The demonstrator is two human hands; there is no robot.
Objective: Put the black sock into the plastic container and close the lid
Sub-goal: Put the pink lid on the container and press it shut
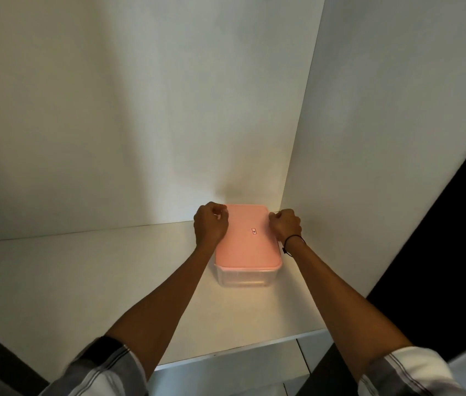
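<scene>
A clear plastic container with a pink lid stands on a white shelf, close to the back right corner. The lid lies flat on top of the container. My left hand rests curled at the lid's far left edge. My right hand rests curled at its far right edge. Fingertips of both hands touch the rim of the lid. No black sock shows anywhere; the container's front wall looks pale and I cannot tell what is inside.
The white shelf stretches left of the container, with a white back wall and a white side panel close on the right. The shelf's front edge runs below my forearms.
</scene>
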